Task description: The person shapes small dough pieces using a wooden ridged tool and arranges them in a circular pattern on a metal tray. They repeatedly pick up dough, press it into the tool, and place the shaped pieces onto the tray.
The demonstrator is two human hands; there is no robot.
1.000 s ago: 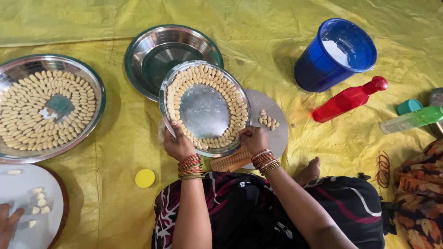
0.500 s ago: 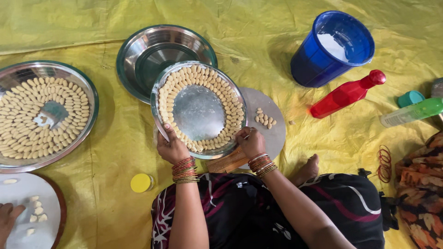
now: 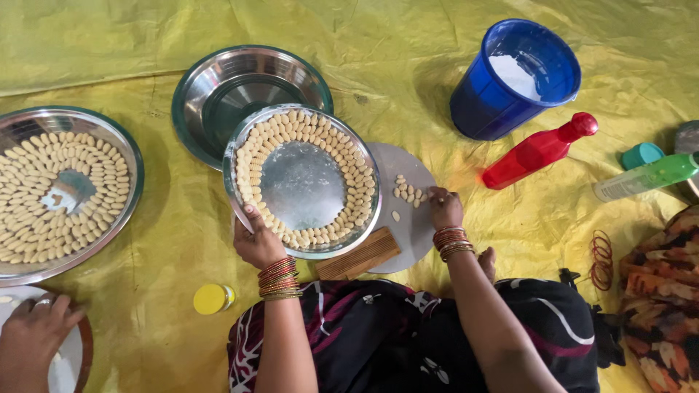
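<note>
My left hand (image 3: pixel 256 244) grips the near rim of the round steel plate (image 3: pixel 302 182), thumb hooked over the edge and fingers curled beneath it. The plate is thin and stiff and I judge it light, but the polished metal is slick, so the rim is the only safe place to take hold. It sits partly over the empty steel bowl (image 3: pixel 247 91) and the round grey board (image 3: pixel 408 218), so I would keep it level. The small pale dough pieces (image 3: pixel 320 236) ringing its edge look soft and easily dented; tilt it and they would slide on the smooth steel.

My right hand (image 3: pixel 445 209) rests on the board, fingers drawn together at a few loose dough pieces (image 3: pixel 408 193); whether I have one pinched, I cannot tell. Such pieces want a light fingertip pinch by their sides.

A ridged wooden comb-like block (image 3: pixel 358 256) lies just under the plate's near edge. Further left, a fuller steel plate (image 3: pixel 62 193); to the right, a blue tub (image 3: pixel 515 78) and a red bottle (image 3: pixel 539 151) on the yellow sheet (image 3: pixel 510 240). Another person's hand (image 3: pixel 33 336) is at lower left.
</note>
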